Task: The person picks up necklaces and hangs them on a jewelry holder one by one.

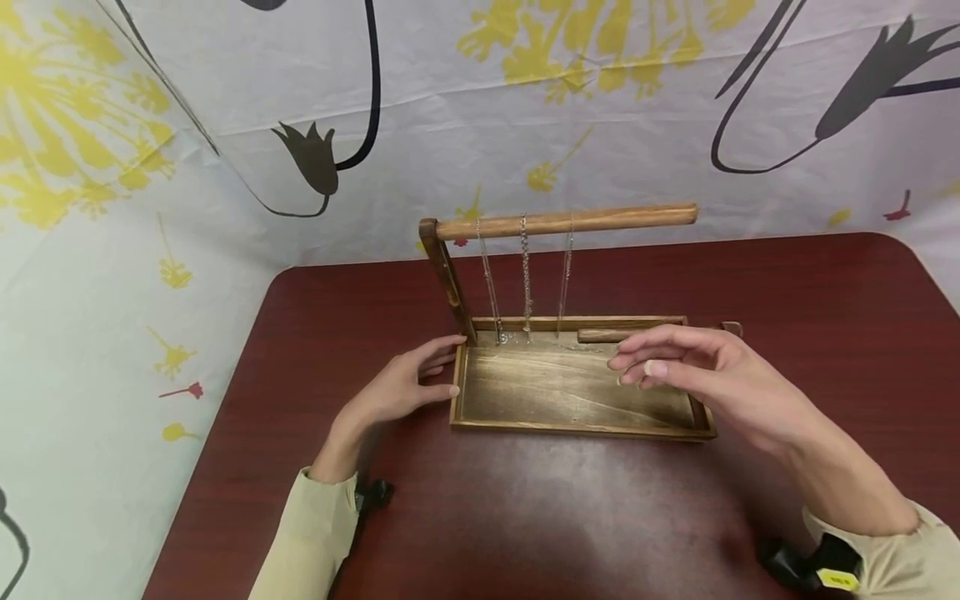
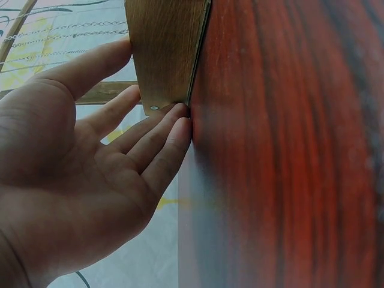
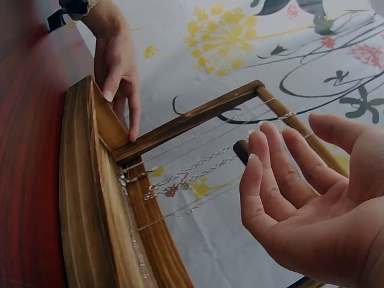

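A wooden jewelry stand (image 1: 573, 429) with a shallow tray stands on the table. From its left upright a top bar (image 1: 637, 217) runs rightward, and silver chain necklaces (image 1: 526, 275) hang from it. My left hand (image 1: 401, 385) touches the tray's left end with extended fingers; the left wrist view shows the fingertips against the wooden side (image 2: 168, 54). Near the right end my right hand (image 1: 712, 375) hovers with loosely bent fingers, nothing visibly gripped. Behind its fingers runs a shorter, lower bar (image 1: 596, 336), whose dark round end (image 3: 241, 151) shows in the right wrist view. Contact there cannot be told.
Chain lies along the back of the tray (image 3: 133, 240). The stand sits on a dark red wood-grain table (image 1: 540, 517) with rounded far corners. A white cloth (image 1: 420, 167) with yellow and grey flower prints hangs behind and to the left.
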Available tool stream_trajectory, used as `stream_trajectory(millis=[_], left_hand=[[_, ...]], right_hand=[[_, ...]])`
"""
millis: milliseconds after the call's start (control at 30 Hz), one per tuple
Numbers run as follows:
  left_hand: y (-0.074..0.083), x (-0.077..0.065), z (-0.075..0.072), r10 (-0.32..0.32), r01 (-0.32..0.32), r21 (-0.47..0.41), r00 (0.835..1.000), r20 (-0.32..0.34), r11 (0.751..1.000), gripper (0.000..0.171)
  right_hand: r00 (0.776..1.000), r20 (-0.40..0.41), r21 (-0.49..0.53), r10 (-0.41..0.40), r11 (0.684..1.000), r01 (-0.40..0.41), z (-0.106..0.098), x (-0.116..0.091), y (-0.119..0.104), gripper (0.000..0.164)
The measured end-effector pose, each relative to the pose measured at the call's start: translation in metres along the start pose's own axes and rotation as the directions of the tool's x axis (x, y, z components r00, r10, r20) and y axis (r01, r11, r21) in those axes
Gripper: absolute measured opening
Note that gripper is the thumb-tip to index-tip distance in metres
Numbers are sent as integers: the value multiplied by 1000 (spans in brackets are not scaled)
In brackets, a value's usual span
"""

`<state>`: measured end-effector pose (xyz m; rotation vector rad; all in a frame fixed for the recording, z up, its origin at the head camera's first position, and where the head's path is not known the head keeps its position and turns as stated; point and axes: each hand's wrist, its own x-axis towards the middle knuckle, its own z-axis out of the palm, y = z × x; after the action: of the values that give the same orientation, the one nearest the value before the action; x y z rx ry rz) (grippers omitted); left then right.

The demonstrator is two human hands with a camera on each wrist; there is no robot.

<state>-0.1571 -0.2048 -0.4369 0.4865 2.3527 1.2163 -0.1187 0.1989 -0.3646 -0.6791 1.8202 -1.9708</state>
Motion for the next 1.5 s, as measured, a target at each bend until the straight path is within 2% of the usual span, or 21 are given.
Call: stream_trajectory(millis=[167, 400, 967, 1167, 1400, 1500], left_hand=[[0, -2, 0, -3, 3, -7, 1000, -5, 1000, 69], [-2, -2, 1, -4, 4, -13, 1000, -2, 1000, 68], [0, 1, 3, -8, 8, -27, 1000, 7, 1000, 71], [-2, 0, 2, 10, -10, -18, 1000, 3, 1000, 69], [-1, 0, 1, 14, -14, -2, 1000, 0, 1000, 68], [-1, 1, 1, 18, -18, -2, 1000, -1, 1000, 69]], right_hand=[[1000, 4, -15, 18, 1000, -18, 0, 0, 5, 30], [989, -18, -130, 148, 980, -149, 0, -2, 11, 29], [951, -113, -105, 286, 949, -298, 3, 2, 31, 36], [938, -149, -103, 312, 939, -329, 4, 4, 37, 40], [944, -188, -158, 272, 940, -302, 6, 9, 41, 43], [937, -213, -195, 276, 928, -318, 7, 11, 41, 42]])
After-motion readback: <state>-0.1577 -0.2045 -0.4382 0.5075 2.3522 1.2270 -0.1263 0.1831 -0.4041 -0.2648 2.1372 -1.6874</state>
